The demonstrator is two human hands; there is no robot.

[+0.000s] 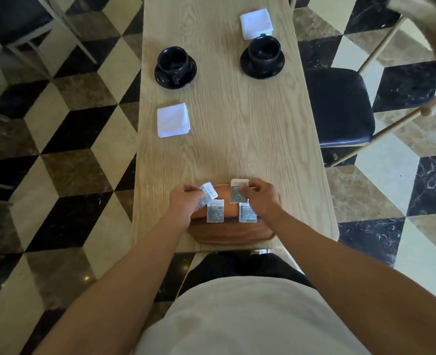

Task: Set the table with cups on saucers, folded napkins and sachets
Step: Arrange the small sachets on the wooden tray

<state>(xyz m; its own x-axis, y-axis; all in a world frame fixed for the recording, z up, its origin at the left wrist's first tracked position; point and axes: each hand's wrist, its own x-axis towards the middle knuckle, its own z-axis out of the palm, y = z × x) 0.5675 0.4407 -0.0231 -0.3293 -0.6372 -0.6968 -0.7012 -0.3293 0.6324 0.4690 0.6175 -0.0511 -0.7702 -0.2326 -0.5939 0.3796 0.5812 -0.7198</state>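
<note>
Two black cups sit on black saucers on the pale wooden table: the left cup and the right cup. One folded white napkin lies near the left edge, another behind the right cup. At the near edge lies a brown wooden tray. My left hand pinches a grey and white sachet above it. My right hand pinches a second sachet. Two more sachets lie on the tray.
A black-cushioned chair with a light frame stands by the table's right side. Another dark chair is at the far left. The floor is black, cream and brown checkered tile.
</note>
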